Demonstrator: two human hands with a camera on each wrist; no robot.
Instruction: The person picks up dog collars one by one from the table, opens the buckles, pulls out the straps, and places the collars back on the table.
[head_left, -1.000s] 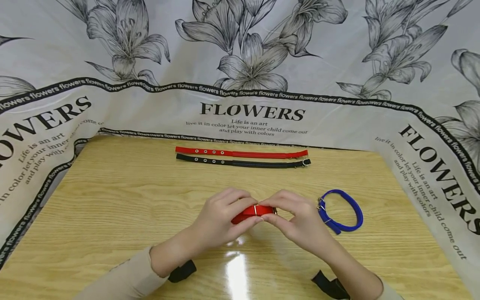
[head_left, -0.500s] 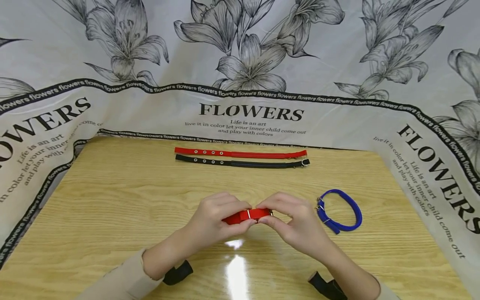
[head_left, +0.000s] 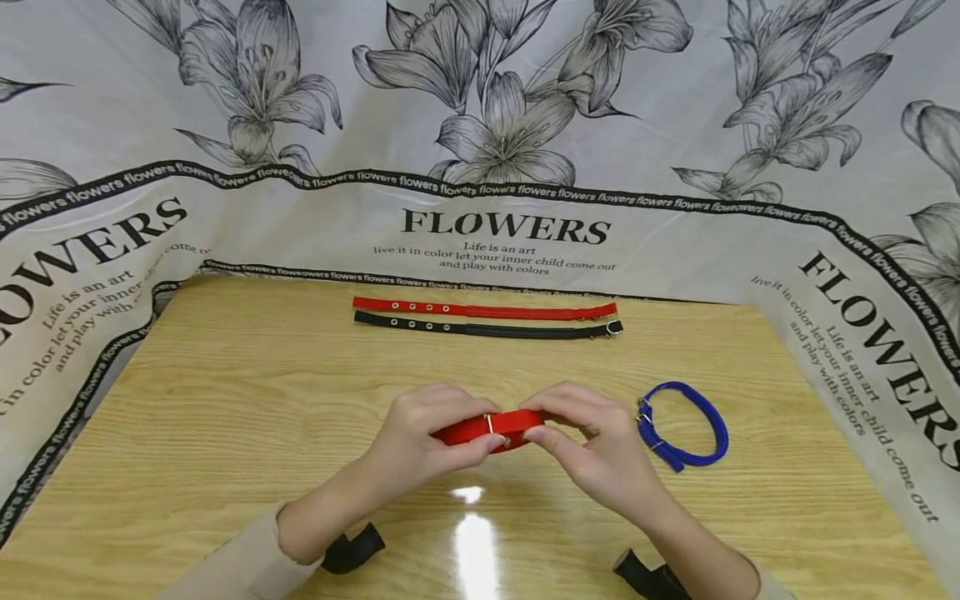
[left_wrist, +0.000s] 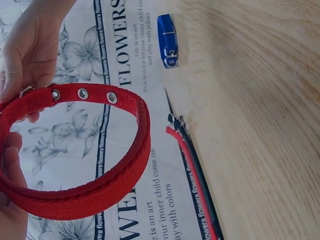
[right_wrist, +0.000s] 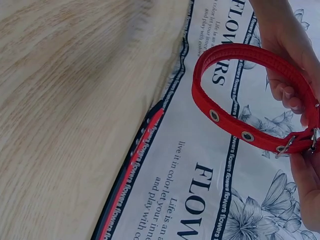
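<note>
A red collar, buckled into a loop, is held up above the table between my two hands. My left hand pinches the loop near its metal keeper, thumb in front and fingers behind. On the other side my right hand pinches the band between thumb and fingers. Metal-ringed holes show along the red collar in the left wrist view. Beside the fingers in the right wrist view, the collar's buckle is visible, partly covered by the hand.
A blue collar, closed into a loop, lies right of my right hand. Farther back, a red collar and a black collar lie straight, side by side. Floral cloth surrounds the wooden table.
My left hand has shifted slightly left with the red collar. The gap between my hands has widened, so more of the collar and its keeper shows.
</note>
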